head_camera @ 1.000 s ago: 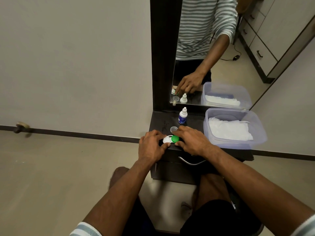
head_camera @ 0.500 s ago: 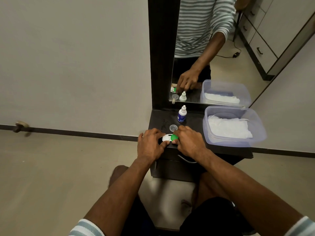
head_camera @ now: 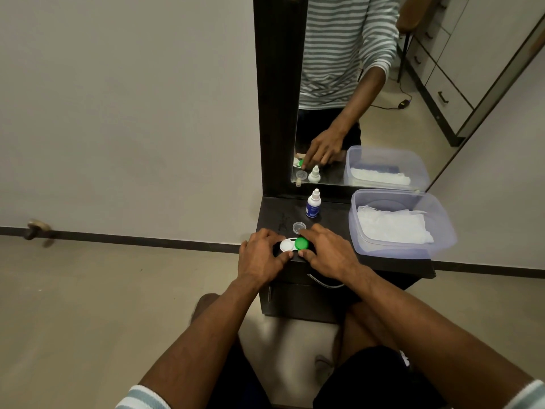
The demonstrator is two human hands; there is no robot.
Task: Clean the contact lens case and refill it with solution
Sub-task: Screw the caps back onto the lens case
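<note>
A white contact lens case [head_camera: 286,245] lies near the front edge of the dark dresser top [head_camera: 274,215]. Its left well has a white top and its right well carries a green cap [head_camera: 301,243]. My left hand [head_camera: 261,255] pinches the white side, thumb at the front. My right hand [head_camera: 328,252] closes its fingers around the green cap. A small white solution bottle [head_camera: 313,203] with a blue label stands upright behind them. A small clear cap [head_camera: 299,227] lies between the bottle and my right hand.
A clear plastic tub [head_camera: 442,228] holding white tissue sits on the right of the dresser. A dark-framed mirror [head_camera: 354,84] rises at the back and reflects the scene. The dresser has a drawer handle [head_camera: 324,283] below the front edge. My knees are under it.
Both hands stay on the case. My fingers have shifted slightly, so more of the white side and the green cap shows between them.
</note>
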